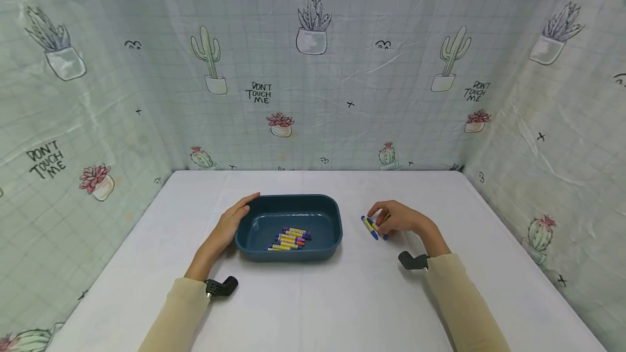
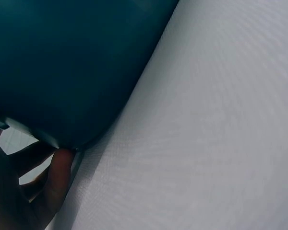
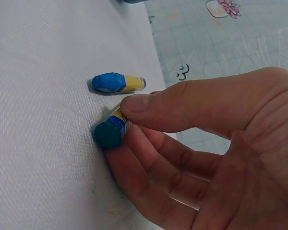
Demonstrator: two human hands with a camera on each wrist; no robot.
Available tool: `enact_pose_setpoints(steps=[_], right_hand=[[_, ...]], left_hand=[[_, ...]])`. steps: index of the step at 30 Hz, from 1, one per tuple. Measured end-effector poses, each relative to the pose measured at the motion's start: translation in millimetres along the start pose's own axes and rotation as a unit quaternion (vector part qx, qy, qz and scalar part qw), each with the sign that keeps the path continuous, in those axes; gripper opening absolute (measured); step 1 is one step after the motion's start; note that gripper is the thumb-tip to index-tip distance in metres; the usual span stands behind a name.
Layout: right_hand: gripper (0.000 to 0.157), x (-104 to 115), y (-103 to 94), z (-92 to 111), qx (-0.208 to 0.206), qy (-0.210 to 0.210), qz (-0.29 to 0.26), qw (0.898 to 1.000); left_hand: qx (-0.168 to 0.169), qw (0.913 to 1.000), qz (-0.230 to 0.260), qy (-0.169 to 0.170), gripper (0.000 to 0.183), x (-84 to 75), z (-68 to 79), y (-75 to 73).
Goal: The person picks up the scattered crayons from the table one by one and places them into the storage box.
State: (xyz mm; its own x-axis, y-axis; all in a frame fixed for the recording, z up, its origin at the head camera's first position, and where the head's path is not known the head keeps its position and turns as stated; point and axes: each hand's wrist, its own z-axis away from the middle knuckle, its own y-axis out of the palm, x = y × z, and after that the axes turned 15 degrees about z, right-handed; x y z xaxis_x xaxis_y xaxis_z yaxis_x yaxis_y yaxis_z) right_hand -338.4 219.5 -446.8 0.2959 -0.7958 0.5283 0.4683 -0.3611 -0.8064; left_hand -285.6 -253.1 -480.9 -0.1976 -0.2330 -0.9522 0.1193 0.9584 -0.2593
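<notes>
My right hand pinches a blue crayon between thumb and fingers, low over the white tabletop. A second blue crayon with a yellow wrapper lies just beside it, apart from the fingers. On the left, my left hand rests against the end of a dark blue tray, its fingers stretched along the outer wall up to the rim. The left wrist view shows the thumb touching the tray wall. Inside the tray, several yellow-wrapped crayons with purple, orange and blue ends lie in a loose row.
A white cloth covers the table. Patterned curtains with plant drawings rise at the back and both sides. Each wrist wears a black camera mount, the left one in front of the tray's corner and the right one near the crayons.
</notes>
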Motion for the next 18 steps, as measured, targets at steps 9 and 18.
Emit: enact_pose_setpoints(steps=[9, 18], right_hand=[[0.046, 4.0, -1.5, 1.7, 0.009, 0.006, 0.005, 1.000], [0.050, 5.3, -3.1, 3.4, 0.017, 0.004, 0.007, 1.000]], left_hand=[[-0.004, 0.9999, 0.010, 0.006, 0.046, 3.4, 2.6, -0.1], [-0.003, 1.0000, 0.006, 0.006, 0.047, 2.7, 2.6, -0.5]])
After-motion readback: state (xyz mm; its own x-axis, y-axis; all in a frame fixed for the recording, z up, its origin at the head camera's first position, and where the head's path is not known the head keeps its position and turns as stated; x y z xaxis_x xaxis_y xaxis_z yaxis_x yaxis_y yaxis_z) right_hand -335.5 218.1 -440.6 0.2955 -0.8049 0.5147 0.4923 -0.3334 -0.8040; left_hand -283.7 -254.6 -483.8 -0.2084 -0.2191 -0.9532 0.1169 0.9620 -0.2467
